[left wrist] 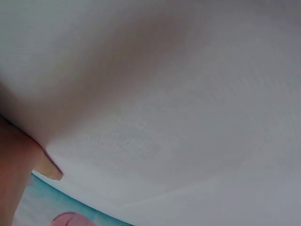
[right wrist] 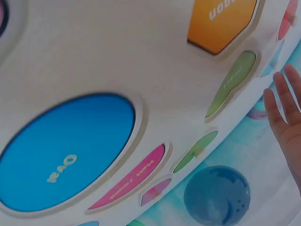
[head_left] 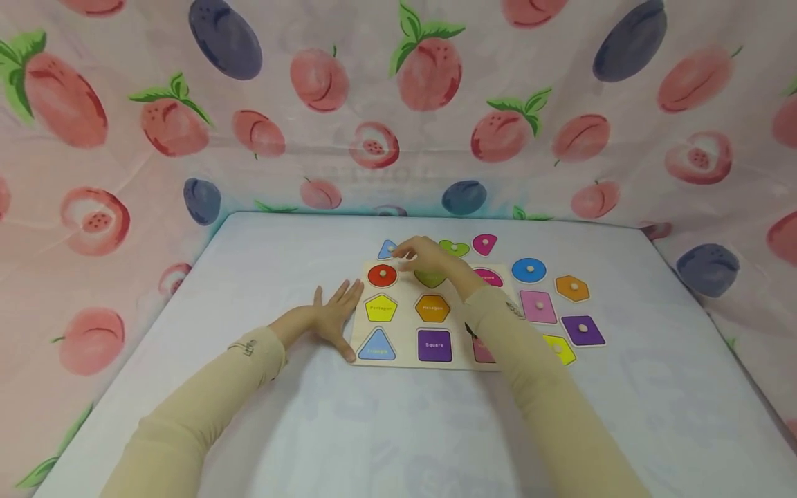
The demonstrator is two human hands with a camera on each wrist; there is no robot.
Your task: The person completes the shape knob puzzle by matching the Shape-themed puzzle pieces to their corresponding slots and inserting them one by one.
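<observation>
Wooden shape puzzle board (head_left: pixel 407 325) lies flat on the white table (head_left: pixel 261 415), right in front of me. My left hand (head_left: pixel 330 318) rests flat on the table with fingers spread, and the fingertips touch the board's left edge. My right hand (head_left: pixel 429 257) reaches over the far part of the board, fingers bent down near the red circle piece (head_left: pixel 382 275) and the green heart hole (head_left: pixel 430 279). I cannot tell if it holds anything. Loose pieces like the blue oval piece (head_left: pixel 529 270) lie to the right.

Left hand (head_left: pixel 330 319) lies flat, fingers spread; right hand (head_left: pixel 429 257) reaches forward, fingers relaxed.
</observation>
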